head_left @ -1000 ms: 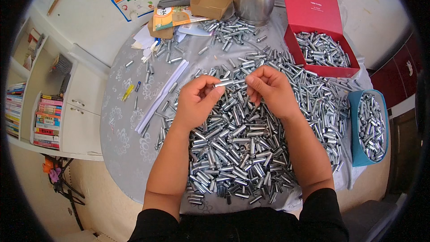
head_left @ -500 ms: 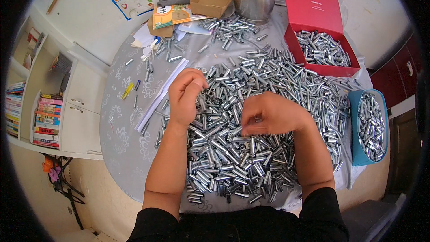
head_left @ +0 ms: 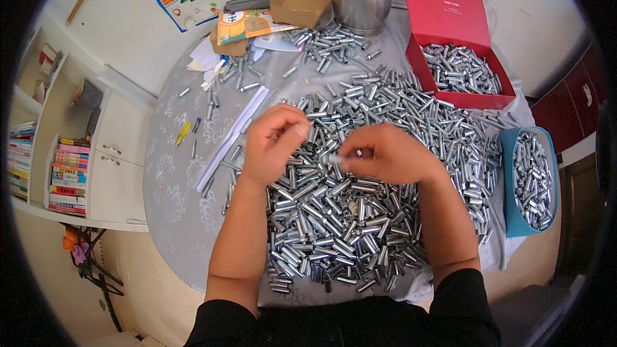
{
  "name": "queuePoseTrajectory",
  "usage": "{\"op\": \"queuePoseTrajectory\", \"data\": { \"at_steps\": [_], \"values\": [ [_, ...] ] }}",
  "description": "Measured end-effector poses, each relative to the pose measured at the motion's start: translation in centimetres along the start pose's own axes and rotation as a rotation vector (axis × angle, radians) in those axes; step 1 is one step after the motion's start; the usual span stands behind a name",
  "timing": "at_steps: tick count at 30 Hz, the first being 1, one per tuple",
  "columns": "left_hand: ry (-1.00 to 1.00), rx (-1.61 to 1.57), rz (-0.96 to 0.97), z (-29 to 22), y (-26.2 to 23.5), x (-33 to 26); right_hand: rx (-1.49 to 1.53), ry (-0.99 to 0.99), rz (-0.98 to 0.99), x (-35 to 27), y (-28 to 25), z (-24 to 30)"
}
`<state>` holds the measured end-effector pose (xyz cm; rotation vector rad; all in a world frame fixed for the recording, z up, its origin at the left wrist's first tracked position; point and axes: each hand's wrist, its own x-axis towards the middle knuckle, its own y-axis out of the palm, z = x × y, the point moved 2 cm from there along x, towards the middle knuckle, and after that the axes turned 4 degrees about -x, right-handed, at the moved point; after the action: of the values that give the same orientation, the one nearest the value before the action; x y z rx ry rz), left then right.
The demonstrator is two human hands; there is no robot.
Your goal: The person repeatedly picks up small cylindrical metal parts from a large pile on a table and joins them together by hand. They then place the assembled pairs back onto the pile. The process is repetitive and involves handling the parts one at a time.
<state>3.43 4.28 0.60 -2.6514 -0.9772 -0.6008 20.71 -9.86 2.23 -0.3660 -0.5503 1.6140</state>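
Note:
A wide heap of shiny metal sleeves and bolts (head_left: pixel 315 209) covers the middle of the round table. Over its left part is my left hand (head_left: pixel 275 144), fingers curled and thumb pressed to them; whatever they pinch is hidden. My right hand (head_left: pixel 389 154) hovers above the middle of the heap, its fingers pointing at the left hand. A small metal piece (head_left: pixel 333 159), blurred, sticks out from its fingertips. Another bit of metal glints between the curled fingers. The two hands are close together but apart.
A red box (head_left: pixel 472 101) and a teal bin (head_left: pixel 511 199), both full of metal pieces, stand at the right. Behind are a steel pot (head_left: pixel 362 0), a cardboard box (head_left: pixel 299 0) and booklets (head_left: pixel 250 26). Folded white paper (head_left: pixel 231 136) and a yellow tool (head_left: pixel 182 133) lie left.
My right hand has moved up and left, toward the left hand, and a metal piece now shows at its fingertips. My left hand has shifted slightly right, turning inward.

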Motion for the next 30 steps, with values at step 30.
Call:
{"op": "queuePoseTrajectory", "data": {
  "at_steps": [30],
  "values": [
    [-0.221,0.032,0.050,1.7,1.2,-1.0,0.655,0.067,-0.373,1.6,1.6,-2.1]
  ]
}}
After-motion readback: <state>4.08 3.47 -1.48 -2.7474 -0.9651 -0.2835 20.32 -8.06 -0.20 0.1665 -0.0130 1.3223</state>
